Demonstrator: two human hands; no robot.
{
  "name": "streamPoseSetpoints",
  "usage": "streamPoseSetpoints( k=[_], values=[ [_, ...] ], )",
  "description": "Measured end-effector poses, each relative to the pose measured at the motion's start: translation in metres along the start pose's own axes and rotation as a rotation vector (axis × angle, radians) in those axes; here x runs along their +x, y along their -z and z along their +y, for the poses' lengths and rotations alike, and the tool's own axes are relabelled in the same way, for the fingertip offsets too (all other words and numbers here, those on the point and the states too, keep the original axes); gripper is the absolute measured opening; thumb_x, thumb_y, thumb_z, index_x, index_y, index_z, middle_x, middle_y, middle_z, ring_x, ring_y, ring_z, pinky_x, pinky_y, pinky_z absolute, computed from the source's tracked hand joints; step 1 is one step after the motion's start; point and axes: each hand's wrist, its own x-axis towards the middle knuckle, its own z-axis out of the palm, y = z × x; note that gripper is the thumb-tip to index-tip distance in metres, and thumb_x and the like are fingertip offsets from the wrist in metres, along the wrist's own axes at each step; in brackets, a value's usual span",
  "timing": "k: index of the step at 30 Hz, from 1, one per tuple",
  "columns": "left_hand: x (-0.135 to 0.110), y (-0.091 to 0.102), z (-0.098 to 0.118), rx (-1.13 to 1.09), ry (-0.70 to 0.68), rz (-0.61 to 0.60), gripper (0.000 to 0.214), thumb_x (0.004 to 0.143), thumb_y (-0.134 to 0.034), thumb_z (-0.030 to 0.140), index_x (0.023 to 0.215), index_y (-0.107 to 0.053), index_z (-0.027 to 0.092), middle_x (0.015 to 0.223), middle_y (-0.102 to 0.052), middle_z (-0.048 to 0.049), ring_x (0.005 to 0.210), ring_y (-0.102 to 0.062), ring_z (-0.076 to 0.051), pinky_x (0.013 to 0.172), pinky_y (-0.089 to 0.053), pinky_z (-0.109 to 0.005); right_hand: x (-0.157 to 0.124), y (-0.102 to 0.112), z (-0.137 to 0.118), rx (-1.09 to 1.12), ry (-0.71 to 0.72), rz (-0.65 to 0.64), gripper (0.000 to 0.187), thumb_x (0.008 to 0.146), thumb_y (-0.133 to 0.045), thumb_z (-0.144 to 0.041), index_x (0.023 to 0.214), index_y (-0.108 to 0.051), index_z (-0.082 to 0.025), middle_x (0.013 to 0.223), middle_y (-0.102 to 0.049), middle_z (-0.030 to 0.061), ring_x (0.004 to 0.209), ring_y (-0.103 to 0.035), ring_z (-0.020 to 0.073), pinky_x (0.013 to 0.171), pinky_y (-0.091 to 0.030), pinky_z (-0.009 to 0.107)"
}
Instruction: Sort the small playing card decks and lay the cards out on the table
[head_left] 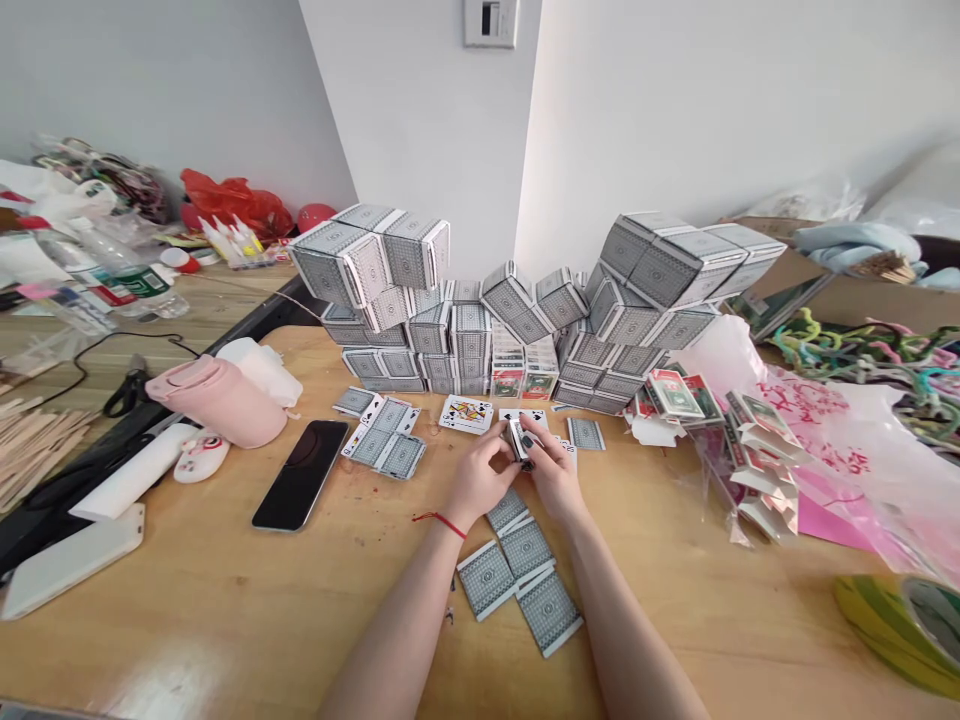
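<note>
**Walled Off Ahead, Open Wood Beside Our Right Arm**

Our left hand (478,480) and right hand (555,472) meet around a card pack (521,442), and going forward we meet a wall of card boxes (465,335) just past the face-up cards (466,414). Grey-backed cards (514,570) lie under our wrists, so we pass above them. On the left, a hand can slip along the wood between the phone (300,475) and those cards. On the right, wood runs toward the tape roll (892,630), while opened boxes (761,470) block the way farther up.
</note>
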Motion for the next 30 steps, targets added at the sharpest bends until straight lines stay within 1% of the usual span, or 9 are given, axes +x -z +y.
streamPoseSetpoints(
  k=[2, 4, 7, 9, 13, 18, 22, 26, 30],
  values=[
    [0.0002, 0.0012, -0.0004, 0.012, -0.021, 0.027, 0.009, 0.069, -0.053, 0.011, 0.071, -0.053, 0.02, 0.122, -0.051, -0.0051, 0.114, -0.046, -0.019, 0.093, -0.04, -0.036, -0.0005, -0.0019, 0.0008, -0.119, 0.078, 0.012, 0.032, 0.07, -0.062, -0.037, 0.099, -0.065, -0.025, 0.11, -0.058, 0.0048, 0.105, -0.049, 0.023, 0.091, -0.036, 0.038],
    [0.0004, 0.0022, -0.0008, 0.033, -0.04, 0.054, 0.012, 0.069, -0.051, 0.008, 0.07, -0.053, 0.02, 0.12, -0.052, -0.0047, 0.114, -0.046, -0.019, 0.093, -0.04, -0.036, -0.0018, -0.0045, 0.0008, -0.213, 0.117, 0.004, 0.027, 0.071, -0.06, -0.038, 0.094, -0.067, -0.025, 0.108, -0.059, 0.0052, 0.103, -0.05, 0.0228, 0.092, -0.035, 0.038],
    [0.0006, 0.0029, -0.0012, 0.069, -0.05, 0.079, 0.015, 0.068, -0.05, 0.006, 0.069, -0.053, 0.02, 0.118, -0.053, -0.0051, 0.113, -0.047, -0.019, 0.093, -0.04, -0.037, -0.0039, -0.0076, 0.0006, -0.282, 0.075, -0.031, 0.029, 0.076, -0.055, -0.04, 0.095, -0.066, -0.023, 0.099, -0.063, 0.0054, 0.095, -0.054, 0.0228, 0.087, -0.037, 0.038],
    [0.0005, 0.0033, -0.0003, 0.087, -0.054, 0.073, 0.016, 0.067, -0.049, 0.005, 0.069, -0.053, 0.02, 0.118, -0.053, -0.005, 0.113, -0.047, -0.019, 0.093, -0.04, -0.037, -0.0045, -0.0085, 0.0006, -0.297, 0.04, -0.063, 0.031, 0.078, -0.051, -0.042, 0.094, -0.066, -0.021, 0.089, -0.065, 0.0043, 0.088, -0.055, 0.0227, 0.082, -0.04, 0.036],
    [0.0006, 0.0052, 0.0044, 0.074, -0.078, 0.003, 0.016, 0.068, -0.048, 0.004, 0.069, -0.052, 0.02, 0.122, -0.05, -0.0038, 0.115, -0.046, -0.018, 0.094, -0.04, -0.036, -0.004, -0.008, -0.0004, -0.308, 0.027, -0.09, 0.032, 0.078, -0.048, -0.045, 0.08, -0.066, -0.019, 0.072, -0.062, 0.0022, 0.076, -0.054, 0.0205, 0.073, -0.041, 0.032],
    [0.0008, 0.0077, 0.0069, 0.057, -0.081, -0.049, 0.012, 0.07, -0.05, 0.008, 0.068, -0.052, 0.019, 0.124, -0.049, -0.005, 0.113, -0.047, -0.019, 0.092, -0.041, -0.035, -0.0027, -0.0064, -0.0033, -0.306, 0.027, -0.092, 0.033, 0.078, -0.048, -0.047, 0.071, -0.061, -0.017, 0.069, -0.058, 0.0016, 0.069, -0.05, 0.0174, 0.066, -0.039, 0.028],
    [0.0007, 0.0073, 0.0046, 0.059, -0.082, -0.05, 0.012, 0.07, -0.051, 0.008, 0.068, -0.053, 0.019, 0.124, -0.049, -0.0045, 0.113, -0.047, -0.018, 0.092, -0.04, -0.034, -0.001, -0.0033, -0.002, -0.319, 0.018, -0.094, 0.036, 0.077, -0.047, -0.049, 0.065, -0.057, -0.016, 0.064, -0.054, 0.0012, 0.065, -0.046, 0.0157, 0.063, -0.037, 0.027],
    [0.0008, 0.0058, 0.0024, 0.05, -0.102, -0.041, 0.013, 0.069, -0.052, 0.007, 0.067, -0.053, 0.019, 0.123, -0.05, -0.0042, 0.114, -0.046, -0.018, 0.094, -0.039, -0.034, -0.0002, -0.0011, 0.001, -0.353, 0.022, -0.09, 0.037, 0.078, -0.045, -0.048, 0.063, -0.054, -0.016, 0.063, -0.051, 0.0008, 0.063, -0.044, 0.0145, 0.061, -0.036, 0.026],
    [-0.0002, 0.0047, 0.0021, 0.052, -0.08, -0.046, 0.013, 0.067, -0.053, 0.007, 0.066, -0.053, 0.02, 0.123, -0.05, -0.0041, 0.113, -0.048, -0.019, 0.093, -0.041, -0.035, -0.0016, -0.0018, 0.0039, -0.442, 0.046, -0.046, 0.038, 0.08, -0.042, -0.048, 0.062, -0.051, -0.016, 0.059, -0.047, 0.0002, 0.058, -0.041, 0.0133, 0.056, -0.034, 0.024]
  ],
)
